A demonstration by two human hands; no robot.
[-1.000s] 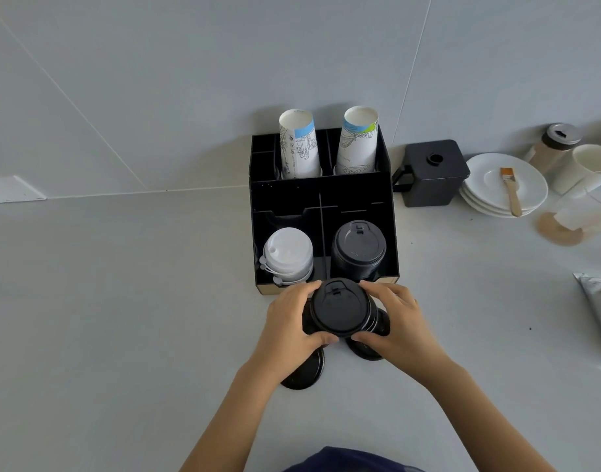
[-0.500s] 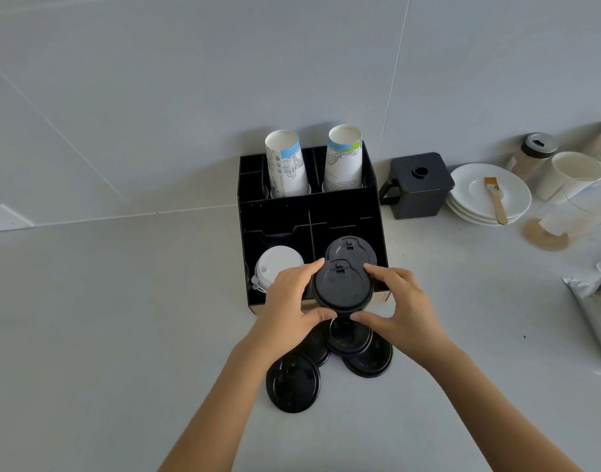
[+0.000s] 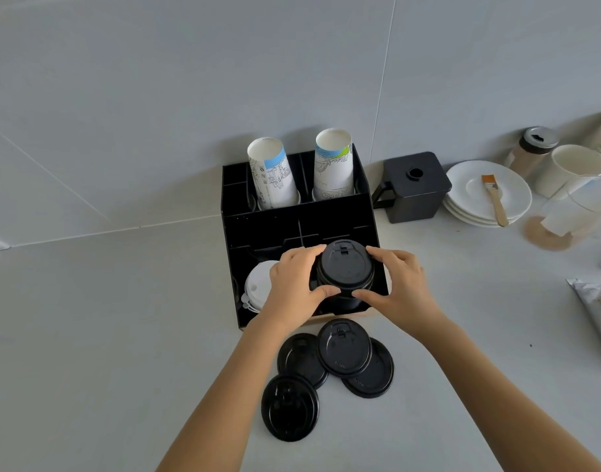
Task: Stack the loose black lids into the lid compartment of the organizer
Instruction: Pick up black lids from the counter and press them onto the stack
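— Hands? Left (image 3: 294,289) and right (image 3: 399,289) clamped on the lid stack (image 3: 345,270), from nine and three o'clock.
— Stack where? Over the organizer's (image 3: 292,226) front right bay, beside white lids (image 3: 258,291) at nine.
— Step? Probably lowering in. Next: settle squarely, release.
— Left over? Four loose lids (image 3: 343,347) at six, on the counter (image 3: 122,335).

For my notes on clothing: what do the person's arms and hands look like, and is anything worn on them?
Both forearms are bare; no sleeves show in the picture. The left hand and right hand have no gloves, and no rings, watch or bracelet are visible.
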